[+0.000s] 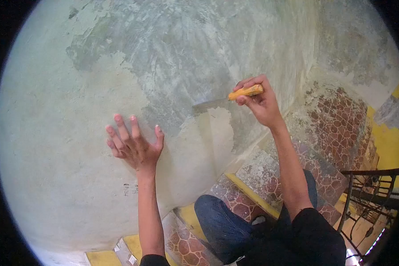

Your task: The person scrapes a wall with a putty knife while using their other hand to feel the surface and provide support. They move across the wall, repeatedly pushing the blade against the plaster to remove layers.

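My left hand (136, 144) lies against the pale wall (53, 133) with its fingers spread, holding nothing. Up and to the right of it, my right hand (259, 101) is closed around the yellow-orange handle (248, 91) of a tool. A thin blade (208, 104) seems to run left from the handle along the wall, seen nearly edge-on. It lies where the grey patch (177, 57) meets a lighter area of paint. Ragged edges of coating border the grey patch.
Steps with a brown stone pattern (239, 201) and yellow edges run below the wall, partly under my bent knee in jeans. A dark metal railing (372, 173) stands at the right. Whitish debris covers the landing (337, 111). Small writing (131, 189) marks the lower wall.
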A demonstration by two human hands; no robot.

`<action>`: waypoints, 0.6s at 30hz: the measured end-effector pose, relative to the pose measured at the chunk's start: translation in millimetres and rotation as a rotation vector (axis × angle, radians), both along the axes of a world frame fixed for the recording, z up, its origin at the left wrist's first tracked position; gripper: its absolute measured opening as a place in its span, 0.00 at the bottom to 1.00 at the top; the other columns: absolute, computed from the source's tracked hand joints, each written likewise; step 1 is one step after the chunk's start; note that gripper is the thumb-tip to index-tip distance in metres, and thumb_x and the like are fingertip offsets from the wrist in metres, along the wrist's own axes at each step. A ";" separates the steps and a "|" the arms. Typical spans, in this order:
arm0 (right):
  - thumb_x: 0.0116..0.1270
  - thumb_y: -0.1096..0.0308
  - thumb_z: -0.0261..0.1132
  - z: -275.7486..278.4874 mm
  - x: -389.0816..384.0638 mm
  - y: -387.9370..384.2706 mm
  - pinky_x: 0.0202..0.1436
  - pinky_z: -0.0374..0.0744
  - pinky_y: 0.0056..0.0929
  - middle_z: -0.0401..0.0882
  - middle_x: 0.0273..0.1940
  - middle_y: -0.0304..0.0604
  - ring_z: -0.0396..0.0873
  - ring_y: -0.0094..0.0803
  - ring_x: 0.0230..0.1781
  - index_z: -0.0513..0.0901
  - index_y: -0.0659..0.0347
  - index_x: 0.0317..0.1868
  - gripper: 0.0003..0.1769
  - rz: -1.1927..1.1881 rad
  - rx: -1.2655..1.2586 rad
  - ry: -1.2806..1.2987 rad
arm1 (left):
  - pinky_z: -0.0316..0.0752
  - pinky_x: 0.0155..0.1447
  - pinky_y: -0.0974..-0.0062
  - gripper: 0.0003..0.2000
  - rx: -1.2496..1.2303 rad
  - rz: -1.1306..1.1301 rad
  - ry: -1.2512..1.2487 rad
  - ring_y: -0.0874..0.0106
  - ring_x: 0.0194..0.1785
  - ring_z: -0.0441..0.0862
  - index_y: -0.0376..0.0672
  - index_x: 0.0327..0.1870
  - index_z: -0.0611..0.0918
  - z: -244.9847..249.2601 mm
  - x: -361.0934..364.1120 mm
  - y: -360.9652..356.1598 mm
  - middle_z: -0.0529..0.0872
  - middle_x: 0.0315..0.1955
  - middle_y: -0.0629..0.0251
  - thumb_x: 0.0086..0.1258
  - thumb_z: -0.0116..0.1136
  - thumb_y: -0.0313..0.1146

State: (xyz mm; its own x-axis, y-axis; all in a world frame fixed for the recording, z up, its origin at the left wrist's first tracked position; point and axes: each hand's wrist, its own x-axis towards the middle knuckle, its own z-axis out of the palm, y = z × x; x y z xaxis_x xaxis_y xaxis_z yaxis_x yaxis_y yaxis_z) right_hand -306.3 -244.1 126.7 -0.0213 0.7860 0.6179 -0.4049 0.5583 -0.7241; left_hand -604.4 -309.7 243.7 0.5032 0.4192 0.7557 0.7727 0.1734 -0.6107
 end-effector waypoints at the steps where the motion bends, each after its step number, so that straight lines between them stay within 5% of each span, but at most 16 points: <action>1: 0.67 0.75 0.68 -2.3 -3.9 0.0 0.49 0.83 0.29 0.82 0.46 0.44 0.82 0.30 0.48 0.71 0.58 0.49 0.15 0.016 -0.004 0.034 | 0.41 0.78 0.58 0.36 0.002 0.014 0.002 0.56 0.80 0.49 0.51 0.71 0.64 -0.3 0.1 -0.5 0.60 0.76 0.59 0.63 0.59 0.55; 18: 0.66 0.80 0.66 -10.6 -6.0 -1.2 0.45 0.83 0.25 0.79 0.50 0.45 0.81 0.29 0.49 0.70 0.59 0.51 0.17 0.052 -0.012 0.018 | 0.39 0.78 0.56 0.37 -0.001 0.018 0.007 0.56 0.79 0.48 0.52 0.70 0.63 -0.2 -3.1 2.4 0.60 0.75 0.58 0.62 0.57 0.57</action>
State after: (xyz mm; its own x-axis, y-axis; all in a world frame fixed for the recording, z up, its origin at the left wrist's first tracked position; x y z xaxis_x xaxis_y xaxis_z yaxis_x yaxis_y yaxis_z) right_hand -312.3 -245.4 116.0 -0.0510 0.7914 0.6092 -0.4462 0.5277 -0.7228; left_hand -607.6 -307.2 243.5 0.5010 0.4289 0.7517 0.7651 0.1865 -0.6163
